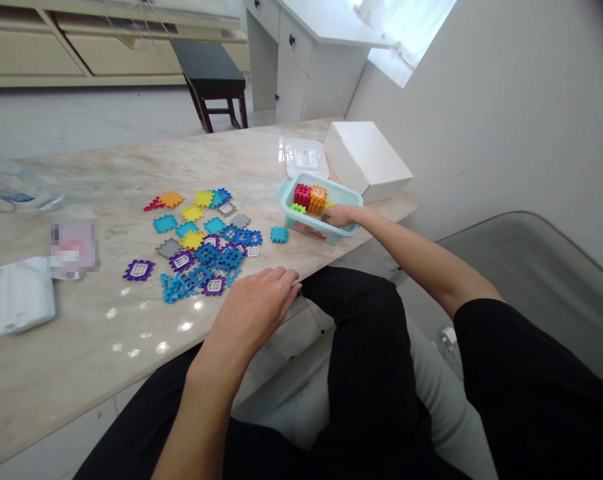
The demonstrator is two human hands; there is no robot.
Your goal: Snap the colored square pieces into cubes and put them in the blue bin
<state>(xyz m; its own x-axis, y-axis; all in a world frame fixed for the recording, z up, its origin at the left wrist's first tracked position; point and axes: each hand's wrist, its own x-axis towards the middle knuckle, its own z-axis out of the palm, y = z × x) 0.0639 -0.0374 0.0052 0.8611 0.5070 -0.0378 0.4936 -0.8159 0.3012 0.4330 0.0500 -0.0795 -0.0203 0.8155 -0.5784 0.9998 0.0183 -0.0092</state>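
Observation:
My right hand (339, 215) reaches into a light blue plastic bin (350, 197) with its fingers closed. A yellow interlocking tile (330, 205) shows at the fingertips, and part of it is hidden. Beside these fingers stand stacks of red tiles (302, 195) and orange tiles (318, 199), with a green tile (297, 208) lower down. My left hand (262, 297) rests palm down at the table's near edge, fingers curled together and nothing visible in them. Left of the bin lies one teal tile (279, 235). Blue tiles (206, 255) and other colours are spread loosely to the left.
Behind the bin are a clear lid (306, 159) and a white box (369, 160). On the marble-patterned table (106, 173) also lie a white packet (22, 295), a blurred pinkish item (74, 248) and a clear bottle (19, 187). A dark stool (209, 67) stands beyond.

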